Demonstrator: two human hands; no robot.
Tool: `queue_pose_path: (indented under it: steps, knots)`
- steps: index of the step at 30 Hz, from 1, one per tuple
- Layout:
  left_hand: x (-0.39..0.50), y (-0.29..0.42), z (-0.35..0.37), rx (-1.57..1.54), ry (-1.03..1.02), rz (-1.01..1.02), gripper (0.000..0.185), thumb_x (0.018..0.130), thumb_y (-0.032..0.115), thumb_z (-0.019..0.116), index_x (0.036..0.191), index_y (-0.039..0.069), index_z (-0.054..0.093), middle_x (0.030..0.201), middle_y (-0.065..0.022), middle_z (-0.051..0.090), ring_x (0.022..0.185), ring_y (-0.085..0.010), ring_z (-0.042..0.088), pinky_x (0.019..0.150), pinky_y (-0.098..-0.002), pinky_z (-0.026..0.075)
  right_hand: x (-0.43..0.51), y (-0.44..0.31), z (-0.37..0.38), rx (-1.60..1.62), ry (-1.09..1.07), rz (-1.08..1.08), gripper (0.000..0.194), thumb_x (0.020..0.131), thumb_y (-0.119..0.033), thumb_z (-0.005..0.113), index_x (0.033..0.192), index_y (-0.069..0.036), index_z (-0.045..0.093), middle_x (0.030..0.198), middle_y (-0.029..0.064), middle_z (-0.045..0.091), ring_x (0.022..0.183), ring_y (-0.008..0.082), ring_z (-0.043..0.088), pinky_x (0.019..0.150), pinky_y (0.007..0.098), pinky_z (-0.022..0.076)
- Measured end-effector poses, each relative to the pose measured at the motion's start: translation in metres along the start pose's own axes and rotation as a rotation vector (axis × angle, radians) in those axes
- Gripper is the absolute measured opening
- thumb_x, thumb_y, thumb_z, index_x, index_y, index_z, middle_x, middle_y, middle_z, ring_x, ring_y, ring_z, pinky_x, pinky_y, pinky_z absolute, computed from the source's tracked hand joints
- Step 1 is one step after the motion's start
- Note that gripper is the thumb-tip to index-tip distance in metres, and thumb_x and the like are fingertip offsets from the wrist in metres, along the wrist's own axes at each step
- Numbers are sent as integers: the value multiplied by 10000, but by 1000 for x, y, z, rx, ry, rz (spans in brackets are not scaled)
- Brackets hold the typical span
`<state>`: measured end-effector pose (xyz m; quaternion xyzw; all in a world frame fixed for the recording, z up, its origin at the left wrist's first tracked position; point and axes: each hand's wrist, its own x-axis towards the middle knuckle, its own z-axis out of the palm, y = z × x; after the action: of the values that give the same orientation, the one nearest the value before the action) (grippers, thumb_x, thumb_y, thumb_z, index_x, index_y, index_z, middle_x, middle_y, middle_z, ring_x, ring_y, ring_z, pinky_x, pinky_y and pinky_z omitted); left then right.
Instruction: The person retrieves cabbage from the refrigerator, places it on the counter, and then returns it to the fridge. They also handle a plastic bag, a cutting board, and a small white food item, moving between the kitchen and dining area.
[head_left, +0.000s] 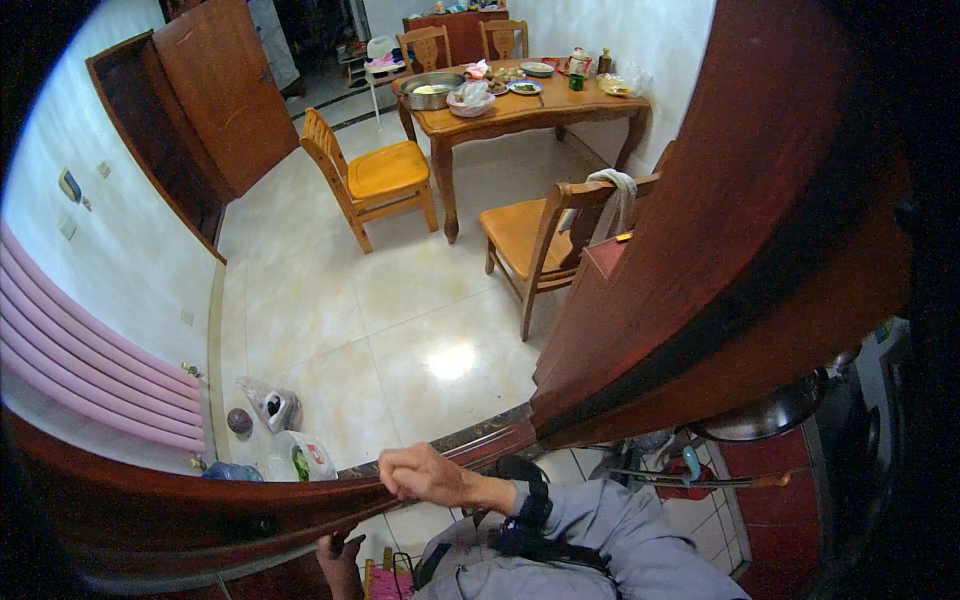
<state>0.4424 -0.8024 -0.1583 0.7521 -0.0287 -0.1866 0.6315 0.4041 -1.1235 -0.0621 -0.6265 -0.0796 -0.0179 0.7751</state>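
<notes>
My right hand (426, 474) is at the near end of a dark red-brown wooden door (225, 501), with its fingers curled in. Whether those fingers clasp the door's edge is hidden. A grey sleeve and a black strap (534, 499) cover the wrist behind it. Lower down, my left hand (341, 562) is against the near side of the same door. Its fingertips are in shadow, and their hold cannot be made out. Past the door, a dark stone threshold (480, 431) borders the pale floor tiles (322, 330).
A red-brown door frame (675, 247) rises at right, with a dark pan (765, 412) behind it. Plastic bags (300, 456) lie beside a pink radiator (105, 360). Wooden chairs (386, 169) surround a table (555, 112) bearing dishes. Another door (225, 90) stands ajar.
</notes>
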Motion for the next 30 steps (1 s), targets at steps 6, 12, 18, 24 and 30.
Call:
queue_pose_path:
  steps: [6, 12, 18, 24, 30]
  knots:
    - [-2, -71, -46, 167, 409, -266, 280, 903, 106, 709, 1127, -25, 603, 1009, -94, 641, 885, -203, 628, 798, -395, 580, 86, 61, -55, -29, 44, 272, 378, 1041, -379, 496, 1159, -23, 545, 642, 42, 530, 527, 134, 547, 513, 297, 448]
    - [49, -68, -17, 133, 356, -551, 280, 923, 159, 675, 1125, -21, 606, 1005, -100, 646, 883, -214, 633, 791, -390, 576, 174, 92, -102, 48, 71, 429, 359, 1000, -310, 564, 1157, 11, 539, 640, 26, 536, 515, 140, 540, 494, 313, 445]
    - [122, -37, 46, 75, 209, -639, 295, 942, 213, 641, 1124, -17, 609, 1000, -107, 650, 881, -226, 638, 783, -385, 572, 229, 88, -158, 106, 71, 596, 346, 960, -259, 592, 1161, 17, 537, 656, 37, 543, 539, 144, 558, 496, 312, 462]
    - [201, -11, 97, 44, 85, -662, 322, 962, 266, 607, 1122, -13, 612, 996, -113, 655, 879, -237, 642, 776, -380, 567, 278, 97, -246, -63, 177, 584, 317, 861, -90, 543, 1171, -24, 556, 630, 50, 551, 504, 162, 553, 486, 333, 466]
    - [298, -1, 121, 34, -4, -710, 359, 982, 319, 573, 1120, -9, 614, 991, -120, 659, 877, -248, 647, 769, -376, 563, 278, 89, -367, -274, 52, 615, 620, 895, -157, 623, 1471, -57, 419, 1075, 176, 668, 888, 242, 684, 684, 353, 600]
